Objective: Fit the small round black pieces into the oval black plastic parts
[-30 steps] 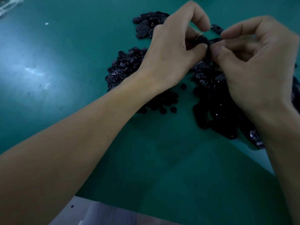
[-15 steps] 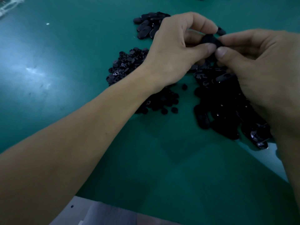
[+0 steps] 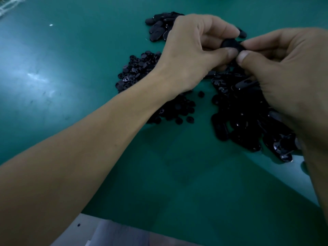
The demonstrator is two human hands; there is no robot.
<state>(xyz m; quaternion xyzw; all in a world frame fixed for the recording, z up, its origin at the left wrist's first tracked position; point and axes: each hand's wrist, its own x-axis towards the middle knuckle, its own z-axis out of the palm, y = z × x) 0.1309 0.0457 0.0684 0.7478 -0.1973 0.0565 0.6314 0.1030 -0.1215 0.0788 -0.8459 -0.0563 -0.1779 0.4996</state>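
Note:
My left hand (image 3: 191, 50) and my right hand (image 3: 287, 68) meet above the green table, both pinching one oval black plastic part (image 3: 230, 44) between thumbs and forefingers. Whether a round piece sits in it is hidden by the fingers. A heap of small round black pieces (image 3: 138, 70) lies under and left of my left wrist. A pile of oval black parts (image 3: 245, 121) lies beneath my right hand. Another group of oval parts (image 3: 158, 26) lies behind my left hand.
The green table mat (image 3: 71, 86) stretches to the left and toward me. A pale table edge (image 3: 92, 231) shows at the bottom. A light strip (image 3: 291, 174) lies near my right forearm. Loose round pieces (image 3: 190, 119) are scattered between the piles.
Both hands, still pinching the same oval part, have dropped slightly lower in view and my right hand has come closer to the camera. The piles have not moved.

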